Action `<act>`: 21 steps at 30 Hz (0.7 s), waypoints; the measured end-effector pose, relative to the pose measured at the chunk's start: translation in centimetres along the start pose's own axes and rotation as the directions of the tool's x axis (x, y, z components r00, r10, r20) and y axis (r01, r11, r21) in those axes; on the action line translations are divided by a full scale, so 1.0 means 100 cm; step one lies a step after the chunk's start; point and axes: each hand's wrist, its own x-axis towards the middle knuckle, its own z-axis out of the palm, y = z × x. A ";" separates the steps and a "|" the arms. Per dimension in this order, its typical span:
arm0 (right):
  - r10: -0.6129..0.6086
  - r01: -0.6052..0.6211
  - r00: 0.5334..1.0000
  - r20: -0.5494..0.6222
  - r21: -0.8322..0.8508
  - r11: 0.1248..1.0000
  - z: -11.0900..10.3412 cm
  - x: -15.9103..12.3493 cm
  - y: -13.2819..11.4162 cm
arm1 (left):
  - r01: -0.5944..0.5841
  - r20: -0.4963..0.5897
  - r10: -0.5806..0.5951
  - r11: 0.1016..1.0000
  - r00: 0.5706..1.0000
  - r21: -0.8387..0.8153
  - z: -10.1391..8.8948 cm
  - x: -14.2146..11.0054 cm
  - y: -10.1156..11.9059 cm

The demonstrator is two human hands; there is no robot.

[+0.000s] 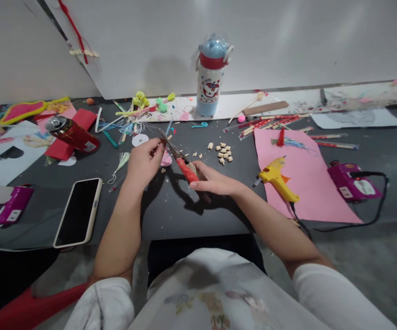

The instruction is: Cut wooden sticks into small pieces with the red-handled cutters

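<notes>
My right hand grips a pair of scissors with red-wrapped handles, its blades pointing away and to the left. Close to the blade tips, my left hand is closed in a pinch. What sits between its fingertips is too small to make out. Small cut wooden pieces lie in a loose cluster beyond my right hand, with smaller bits scattered nearer the blades. A pink item lies on the table beside my left fingertips, partly hidden. Left of that hand is a white paper disc.
A water bottle stands at the back by the wall. To the right, a yellow glue gun rests on pink paper, its cord hanging over the front edge. On the left are a phone and a tilted red can.
</notes>
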 end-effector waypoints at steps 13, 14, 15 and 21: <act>0.024 -0.025 0.999 0.032 0.037 0.999 0.000 0.000 -0.001 | -0.032 0.008 0.032 0.999 0.999 -0.007 -0.004 0.000 0.003; 0.020 -0.021 0.999 0.032 0.035 0.999 -0.001 0.000 -0.001 | -0.032 0.008 0.032 0.999 0.999 -0.002 -0.004 0.000 0.003; 0.018 -0.019 0.999 0.035 0.035 0.999 -0.001 0.000 0.000 | -0.033 0.010 0.033 0.999 0.999 0.007 -0.003 0.000 0.003; 0.027 -0.028 1.000 0.013 0.052 0.998 0.001 0.001 0.005 | -0.037 -0.067 0.050 0.980 0.996 0.193 0.000 -0.002 0.004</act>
